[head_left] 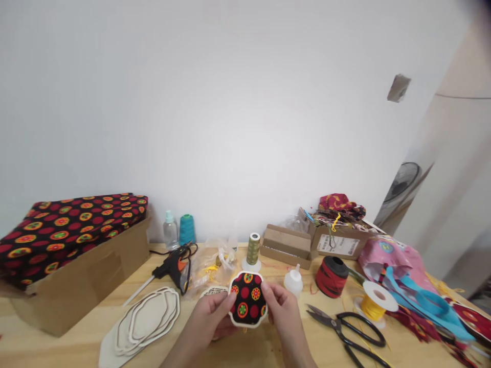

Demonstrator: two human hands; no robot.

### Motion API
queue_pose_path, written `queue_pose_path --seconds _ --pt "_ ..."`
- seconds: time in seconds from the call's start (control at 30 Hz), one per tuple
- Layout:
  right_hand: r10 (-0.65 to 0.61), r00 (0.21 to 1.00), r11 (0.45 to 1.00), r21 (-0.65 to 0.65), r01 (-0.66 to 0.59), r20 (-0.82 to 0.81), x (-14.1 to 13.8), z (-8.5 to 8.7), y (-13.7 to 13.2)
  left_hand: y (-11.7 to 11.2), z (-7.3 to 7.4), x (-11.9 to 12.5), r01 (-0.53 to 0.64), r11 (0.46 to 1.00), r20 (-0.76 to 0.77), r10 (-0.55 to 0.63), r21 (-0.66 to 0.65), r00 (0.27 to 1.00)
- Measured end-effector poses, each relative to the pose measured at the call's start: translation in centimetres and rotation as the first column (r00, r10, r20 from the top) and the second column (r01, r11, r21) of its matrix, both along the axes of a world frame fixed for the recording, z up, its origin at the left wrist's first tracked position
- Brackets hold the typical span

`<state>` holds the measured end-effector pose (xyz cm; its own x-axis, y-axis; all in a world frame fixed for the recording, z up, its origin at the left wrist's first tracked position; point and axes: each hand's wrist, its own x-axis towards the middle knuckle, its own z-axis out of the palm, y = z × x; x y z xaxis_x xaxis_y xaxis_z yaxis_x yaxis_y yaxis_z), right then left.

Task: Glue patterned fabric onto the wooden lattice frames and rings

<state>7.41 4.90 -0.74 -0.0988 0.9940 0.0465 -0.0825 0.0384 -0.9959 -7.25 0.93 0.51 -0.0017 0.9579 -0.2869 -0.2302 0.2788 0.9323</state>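
Between my two hands is a small fabric panel [245,307], black with red dots and bright flower circles, set in a white scalloped frame. My left hand [215,313] grips its left edge, thumb on the front and fingers behind. On the right edge, my right hand [282,306] pinches it the same way. Partly hidden behind the left hand lies a white lattice piece [215,291]. A spool of olive thread [253,249] stands just beyond the panel, and a white squeeze bottle [293,280] is close to my right hand.
White frames [153,319] lie stacked at left near a black glue gun [169,268]. A cardboard box [84,286] holds patterned cloth [76,225]. Black-handled scissors [345,329], a red thread spool [332,277] and a yellow spool [374,301] are at right, beside blue ribbon [425,301].
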Motion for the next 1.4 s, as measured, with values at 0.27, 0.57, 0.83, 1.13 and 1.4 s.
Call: queue_pose_path --seconds 0.27,0.57,0.83,1.13,1.4 --pt "0.155 0.981 0.988 -0.029 -0.153 0.116 -0.6 -0.1 -0.7 0.5 -0.4 -1.1 -0.016 0.999 0.072 0.013 0.045 0.997" --pt "0.224 0.969 0.970 -0.118 -0.211 0.109 -0.7 -0.6 -0.5 0.2 0.1 -0.8 -0.055 0.998 0.098 0.053 0.020 0.994" --pt "0.234 0.972 0.953 -0.206 -0.223 0.029 -0.7 -1.0 -0.2 -0.3 0.6 -0.5 0.011 0.994 0.040 -0.006 -0.109 0.999" --pt "0.213 0.975 0.963 -0.179 -0.199 0.062 -0.6 -1.2 -0.1 0.1 -0.3 -0.7 0.029 0.996 0.008 -0.029 -0.089 1.000" --pt "0.203 0.973 0.978 -0.071 -0.196 0.114 -0.4 -0.6 -0.3 0.1 -0.3 -0.6 0.021 0.998 0.002 -0.021 -0.067 1.000"
